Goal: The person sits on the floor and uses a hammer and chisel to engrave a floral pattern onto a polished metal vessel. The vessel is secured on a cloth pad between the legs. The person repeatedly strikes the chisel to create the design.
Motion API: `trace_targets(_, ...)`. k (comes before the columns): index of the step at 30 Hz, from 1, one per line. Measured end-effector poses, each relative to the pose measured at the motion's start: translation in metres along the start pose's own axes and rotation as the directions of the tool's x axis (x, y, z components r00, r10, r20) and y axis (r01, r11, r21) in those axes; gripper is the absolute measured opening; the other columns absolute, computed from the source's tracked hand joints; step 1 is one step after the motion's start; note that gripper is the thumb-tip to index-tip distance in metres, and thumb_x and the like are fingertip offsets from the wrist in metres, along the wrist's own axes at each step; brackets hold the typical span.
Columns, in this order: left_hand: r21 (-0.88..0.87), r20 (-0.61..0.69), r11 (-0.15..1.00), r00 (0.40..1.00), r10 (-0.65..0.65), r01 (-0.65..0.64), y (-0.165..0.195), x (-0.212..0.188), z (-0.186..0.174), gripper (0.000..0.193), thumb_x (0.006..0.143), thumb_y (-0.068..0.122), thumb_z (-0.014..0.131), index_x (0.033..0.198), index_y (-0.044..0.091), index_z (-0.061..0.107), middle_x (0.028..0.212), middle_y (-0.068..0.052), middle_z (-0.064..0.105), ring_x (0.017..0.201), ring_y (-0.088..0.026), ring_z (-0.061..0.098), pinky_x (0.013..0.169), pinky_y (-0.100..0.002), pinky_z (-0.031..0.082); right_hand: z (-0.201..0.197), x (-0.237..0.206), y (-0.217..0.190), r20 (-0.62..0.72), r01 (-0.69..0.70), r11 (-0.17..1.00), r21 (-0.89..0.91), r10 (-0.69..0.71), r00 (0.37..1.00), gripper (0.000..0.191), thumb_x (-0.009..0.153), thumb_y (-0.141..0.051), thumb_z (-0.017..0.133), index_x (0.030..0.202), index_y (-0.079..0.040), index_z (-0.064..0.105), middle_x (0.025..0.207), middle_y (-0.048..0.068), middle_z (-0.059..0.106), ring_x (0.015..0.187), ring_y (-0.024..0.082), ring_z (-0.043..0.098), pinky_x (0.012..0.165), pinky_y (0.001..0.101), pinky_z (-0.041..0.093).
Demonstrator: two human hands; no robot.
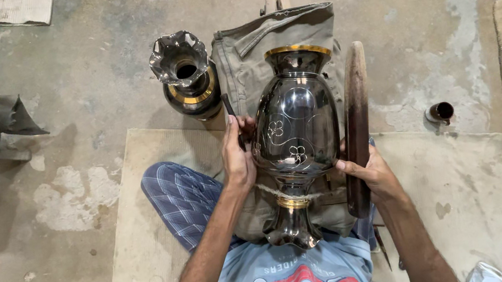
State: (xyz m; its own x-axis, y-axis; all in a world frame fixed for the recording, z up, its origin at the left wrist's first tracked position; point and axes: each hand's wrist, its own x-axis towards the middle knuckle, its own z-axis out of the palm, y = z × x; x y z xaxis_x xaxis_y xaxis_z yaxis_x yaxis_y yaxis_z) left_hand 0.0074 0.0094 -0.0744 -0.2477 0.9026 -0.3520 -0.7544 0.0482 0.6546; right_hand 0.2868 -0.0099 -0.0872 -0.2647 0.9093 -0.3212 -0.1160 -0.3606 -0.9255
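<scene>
Black vase: left hand grip pinches a tool; right hand cups it.

The large vase is dark polished metal — mirror-glossy, with engraved flowers and a brass-coloured band at its rim. The second vase, at the mat's far edge, has the same shiny finish. Under the large one lies a matt, creased drab cloth. The stick looks like worn wood. The floor is rough, patchy concrete; the mat — dull, coarse.
</scene>
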Motion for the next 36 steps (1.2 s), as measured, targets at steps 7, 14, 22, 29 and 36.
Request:
trace_targets(7, -0.096, 0.093, 0.995, 0.996, 0.005, 0.003, 0.0, -0.002, -0.007, 0.03, 0.111, 0.037, 0.048, 0.095, 0.013, 0.058, 0.102, -0.003, 0.066, 0.1, -0.016, 0.06, 0.097, -0.034, 0.05, 0.001, 0.005, 0.008, 0.073, -0.039, 0.984, 0.172, 0.027, 0.997, 0.041, 0.084, -0.018, 0.083, 0.113, -0.003, 0.058, 0.085, 0.002, 0.062, 0.072, 0.011, 0.061, 0.064, 0.0268, 0.052)
trace_targets(14, 0.447, 0.1, 0.879, 0.985, 0.137, -0.168, 0.026, 0.01, -0.029, 0.028, 0.111, 0.032, 0.047, 0.108, 0.01, 0.064, 0.094, -0.004, 0.065, 0.088, -0.015, 0.059, 0.084, -0.033, 0.05, 0.003, -0.001, 0.002, 0.064, -0.027, 0.99, 0.14, 0.018, 0.998, 0.041, 0.087, -0.011, 0.083, 0.119, -0.004, 0.057, 0.09, 0.004, 0.063, 0.077, 0.012, 0.06, 0.066, 0.0254, 0.05)
trace_targets(22, 0.58, 0.279, 0.769, 0.953, 0.121, -0.268, 0.075, -0.017, -0.006, 0.034, 0.106, 0.021, 0.054, 0.132, 0.005, 0.039, 0.084, -0.013, 0.073, 0.069, -0.019, 0.074, 0.056, -0.028, 0.058, -0.006, -0.027, -0.009, -0.054, 0.417, 0.909, 0.011, -0.416, 0.908, 0.033, 0.085, 0.001, 0.075, 0.109, -0.004, 0.052, 0.111, 0.015, 0.067, 0.106, 0.026, 0.07, 0.094, 0.0415, 0.061)
trace_targets(29, 0.525, 0.46, 0.741, 0.872, 0.166, -0.418, 0.081, -0.029, 0.044, 0.065, 0.101, 0.007, 0.068, 0.155, 0.005, 0.031, 0.104, -0.011, 0.076, 0.092, -0.02, 0.079, 0.079, -0.034, 0.069, -0.012, -0.02, 0.017, 0.046, 0.39, 0.915, 0.106, -0.396, 0.917, 0.023, 0.094, -0.001, 0.071, 0.099, -0.008, 0.05, 0.088, 0.01, 0.065, 0.079, 0.018, 0.069, 0.074, 0.0356, 0.062)
trace_targets(36, 0.602, 0.484, 0.672, 0.866, 0.122, -0.431, 0.083, -0.022, 0.069, 0.075, 0.094, 0.008, 0.076, 0.155, 0.007, 0.033, 0.094, -0.013, 0.079, 0.088, -0.019, 0.079, 0.079, -0.034, 0.071, -0.03, -0.009, -0.028, -0.005, 0.158, 0.974, -0.163, -0.16, 0.987, 0.028, 0.087, -0.006, 0.074, 0.109, -0.004, 0.057, 0.074, 0.004, 0.061, 0.059, 0.014, 0.061, 0.055, 0.032, 0.054)
